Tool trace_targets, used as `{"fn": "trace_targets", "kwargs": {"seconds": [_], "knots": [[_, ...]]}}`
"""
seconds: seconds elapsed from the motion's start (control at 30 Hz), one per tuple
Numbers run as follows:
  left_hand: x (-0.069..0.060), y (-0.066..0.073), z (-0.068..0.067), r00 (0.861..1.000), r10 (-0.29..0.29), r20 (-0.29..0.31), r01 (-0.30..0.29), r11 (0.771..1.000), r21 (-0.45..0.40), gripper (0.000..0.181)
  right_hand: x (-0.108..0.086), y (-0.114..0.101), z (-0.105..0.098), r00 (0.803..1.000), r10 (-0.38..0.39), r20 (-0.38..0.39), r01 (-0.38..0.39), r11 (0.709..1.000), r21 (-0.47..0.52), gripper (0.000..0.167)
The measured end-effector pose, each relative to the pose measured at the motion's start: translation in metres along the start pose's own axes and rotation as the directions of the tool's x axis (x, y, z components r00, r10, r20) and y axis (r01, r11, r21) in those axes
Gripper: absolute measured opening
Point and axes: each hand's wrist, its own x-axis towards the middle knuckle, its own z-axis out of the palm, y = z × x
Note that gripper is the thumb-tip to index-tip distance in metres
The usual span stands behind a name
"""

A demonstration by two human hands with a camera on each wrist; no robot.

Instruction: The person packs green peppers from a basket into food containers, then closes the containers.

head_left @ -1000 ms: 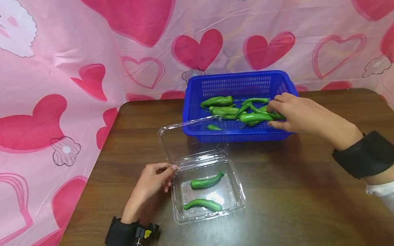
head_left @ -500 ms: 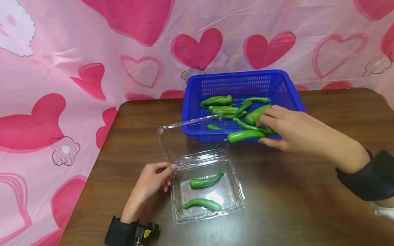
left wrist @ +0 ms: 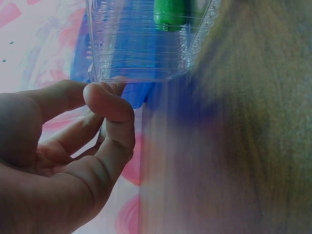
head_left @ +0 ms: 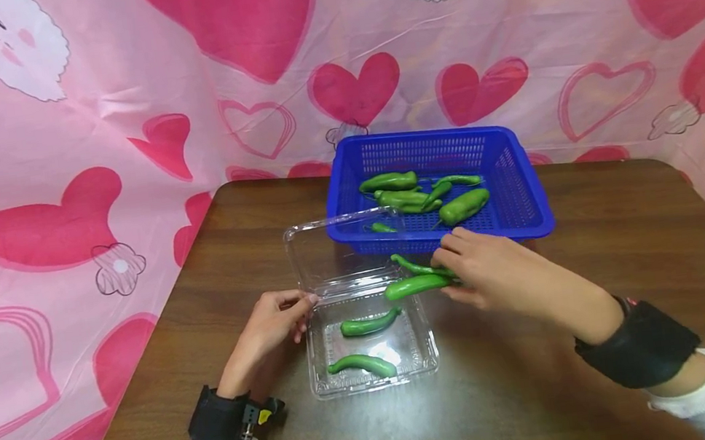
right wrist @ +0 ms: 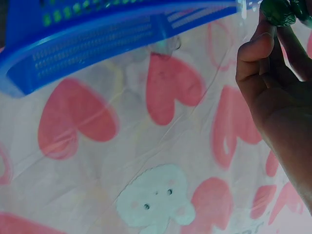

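My right hand point(head_left: 486, 266) pinches two green chili peppers point(head_left: 418, 285) by one end, above the table between the blue basket point(head_left: 541, 222) and the clear plastic clamshell box point(head_left: 435, 364). Their free ends point left, over the box's back right corner. With thumb and fingertips my left hand point(head_left: 275, 321) pinches the box's left edge near the hinge; the left wrist view shows the thumb point(left wrist: 105, 97) against the rim. Two curved green peppers point(head_left: 370, 324) lie apart in the box's base. Its transparent lid point(head_left: 313, 254) stands raised, leaning toward the basket.
Several green peppers point(head_left: 464, 206) of different sizes lie in the basket at the back of the brown wooden table point(head_left: 575, 361). A pink cloth point(head_left: 249, 27) with hearts hangs behind and to the left of the table.
The right hand has lifted two peppers out of the basket and moved left and toward me, near the box. The left hand has kept its place on the box edge.
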Motion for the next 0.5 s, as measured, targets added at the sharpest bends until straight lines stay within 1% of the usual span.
{"fn": "trace_targets", "kwargs": {"seconds": [0.23,0.5], "knots": [[0.003,-0.001,0.001,1.0,-0.005,-0.007,0.005,1.0,0.008,0.028,0.01,-0.014,0.014,0.998,-0.018,0.06,0.015,0.999,0.048,0.029],[0.004,0.0,0.002,1.0,-0.006,-0.004,0.007,0.999,0.033,0.028,0.026,-0.032,0.032,0.994,-0.099,0.045,0.094,0.992,0.089,0.029]]}}
